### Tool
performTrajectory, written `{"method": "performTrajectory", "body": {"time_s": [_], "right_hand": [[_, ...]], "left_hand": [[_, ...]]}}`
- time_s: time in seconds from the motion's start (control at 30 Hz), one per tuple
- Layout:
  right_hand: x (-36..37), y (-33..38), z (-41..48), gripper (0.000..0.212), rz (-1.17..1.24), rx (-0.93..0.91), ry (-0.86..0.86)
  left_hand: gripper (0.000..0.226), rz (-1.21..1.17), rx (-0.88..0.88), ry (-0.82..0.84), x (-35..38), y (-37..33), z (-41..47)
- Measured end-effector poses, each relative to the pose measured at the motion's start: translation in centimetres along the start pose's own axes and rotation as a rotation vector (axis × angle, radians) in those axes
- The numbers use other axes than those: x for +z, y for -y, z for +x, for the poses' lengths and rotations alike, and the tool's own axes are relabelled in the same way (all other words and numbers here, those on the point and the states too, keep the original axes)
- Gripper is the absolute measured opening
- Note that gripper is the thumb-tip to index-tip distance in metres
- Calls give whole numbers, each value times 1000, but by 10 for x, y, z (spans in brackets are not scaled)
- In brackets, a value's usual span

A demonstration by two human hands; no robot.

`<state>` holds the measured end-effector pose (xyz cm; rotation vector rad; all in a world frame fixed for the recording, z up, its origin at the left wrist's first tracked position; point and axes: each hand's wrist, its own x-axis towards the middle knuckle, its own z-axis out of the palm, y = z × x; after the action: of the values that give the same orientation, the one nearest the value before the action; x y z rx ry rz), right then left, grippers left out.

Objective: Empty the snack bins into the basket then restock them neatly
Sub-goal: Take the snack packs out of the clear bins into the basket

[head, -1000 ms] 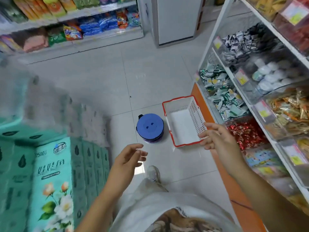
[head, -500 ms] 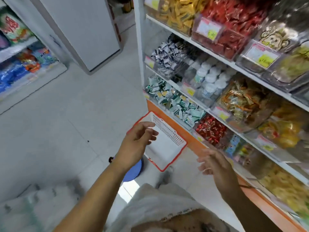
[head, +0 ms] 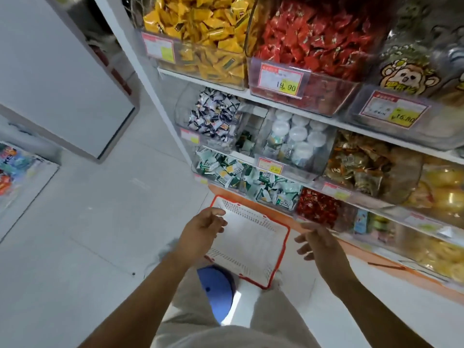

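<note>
Red-rimmed basket [head: 251,237] is seen empty on the floor [head: 100,222]. The left hand [head: 203,228] and right hand [head: 317,238] are held over it, each grip slack, nothing held. Emptying is judged not yet begun; the green-and-white snack bin [head: 273,189] close above should be reached next.

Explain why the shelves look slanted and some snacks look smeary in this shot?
Head view: the wide-angle lens makes the shelf boards slant and fan out; the 19.90 price tag is sharp, while the yellow snacks at the right edge and the packets at far left blur; the light is soft, without hard shadows.
</note>
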<state>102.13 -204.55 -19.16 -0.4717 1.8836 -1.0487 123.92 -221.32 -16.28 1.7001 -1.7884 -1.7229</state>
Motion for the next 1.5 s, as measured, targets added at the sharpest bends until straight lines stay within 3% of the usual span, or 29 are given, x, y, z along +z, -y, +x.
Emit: {"method": "performTrajectory", "body": {"time_s": [0.23, 0.43, 0.53, 0.67, 0.73, 0.83, 1.0, 1.13, 1.27, 1.43, 1.5], "right_hand": [[94, -25, 101, 19, 83, 113, -199], [144, -67, 187, 24, 125, 196, -383], [145, -94, 236, 37, -110, 16, -397], [128, -120, 291, 44, -674, -235, -622], [125, -123, 308, 51, -760, -364, -698], [126, -134, 332, 71, -799, -544, -641], [128, -149, 362, 73, -1087, -598, -630], [131, -146, 366, 57, -1133, -520, -661], [137, -145, 351, 49, -958, -523, -635], [149, -145, 308, 47, -656, -695, -738], [161, -151, 281, 48, -535, -756, -768]], "left_hand": [[13, 377, 90, 272, -20, 18, 167], [36, 592, 280, 458, -2, 44, 270], [42, 593, 403, 432, 24, 58, 308], [52, 635, 699, 341, 62, 83, 360], [58, 729, 877, 281, 77, 94, 386], [66, 876, 1025, 200, 88, 102, 416], [89, 1128, 1105, 106, 95, 117, 440], [86, 1090, 1124, 51, 99, 123, 439], [69, 961, 1158, -8, 99, 131, 429], [57, 543, 1215, -152, 82, 142, 389], [52, 371, 1180, -106, 71, 155, 363]]}}
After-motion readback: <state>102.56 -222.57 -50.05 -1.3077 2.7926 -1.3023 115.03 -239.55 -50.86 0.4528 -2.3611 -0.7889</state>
